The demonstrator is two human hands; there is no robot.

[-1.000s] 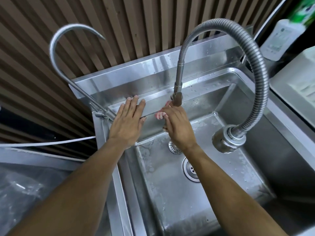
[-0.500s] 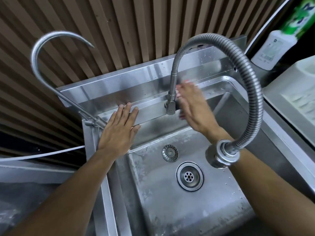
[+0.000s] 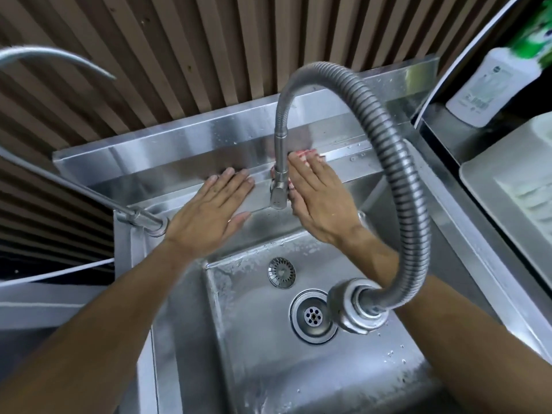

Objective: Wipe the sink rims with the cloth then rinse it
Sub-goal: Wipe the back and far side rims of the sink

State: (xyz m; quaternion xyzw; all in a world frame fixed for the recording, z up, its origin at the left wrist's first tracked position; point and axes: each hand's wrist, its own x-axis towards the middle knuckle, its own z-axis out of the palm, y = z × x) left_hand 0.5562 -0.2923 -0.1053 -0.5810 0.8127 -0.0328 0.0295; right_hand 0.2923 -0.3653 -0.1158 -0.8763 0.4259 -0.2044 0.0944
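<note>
Your right hand (image 3: 321, 201) lies flat on a pink cloth (image 3: 306, 155), fingers straight, pressing it onto the back rim of the sink (image 3: 352, 168); only the cloth's edge shows past your fingertips. Just left of it stands the flexible faucet (image 3: 280, 174). Beyond that, your left hand (image 3: 209, 216) rests flat on the same rim, fingers spread, holding nothing.
</note>
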